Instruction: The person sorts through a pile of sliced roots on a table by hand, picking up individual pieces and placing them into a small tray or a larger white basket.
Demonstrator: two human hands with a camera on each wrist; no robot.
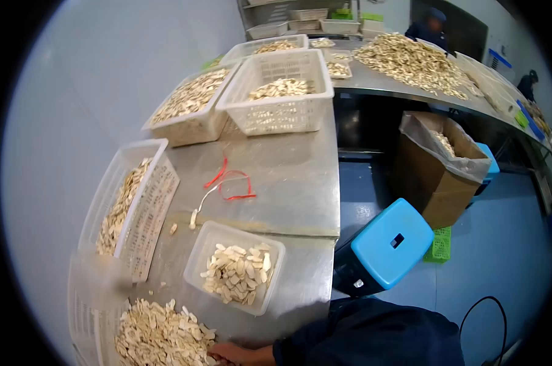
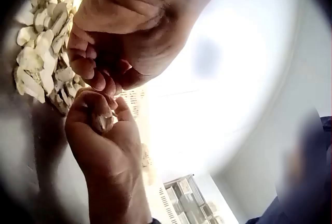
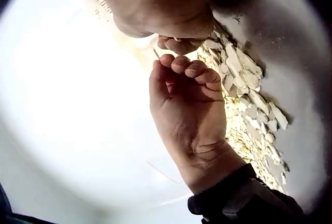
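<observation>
Over a heap of pale, flat dried slices (image 1: 160, 335), both hands meet close together at the bottom of the head view. My right hand (image 1: 233, 354) reaches in from the right there; the left is out of that view. In the left wrist view, the right hand (image 2: 104, 151) curls its fingers round a few pale slices (image 2: 105, 122). The left hand (image 2: 135, 27) is just above it, fingertips at the right hand's fingers. The right wrist view shows the left hand (image 3: 189, 105) with fingers curled, pinching a thin pale sliver (image 3: 155, 53) between thumb and forefinger.
A white tub (image 1: 193, 244) with slices stands ahead on the steel table (image 1: 288, 177). White baskets (image 1: 151, 229) line the wall. Red string (image 1: 236, 196) lies beyond. To the right are a blue stool (image 1: 392, 244), a lined carton (image 1: 425, 177) and a far slice heap (image 1: 410, 61).
</observation>
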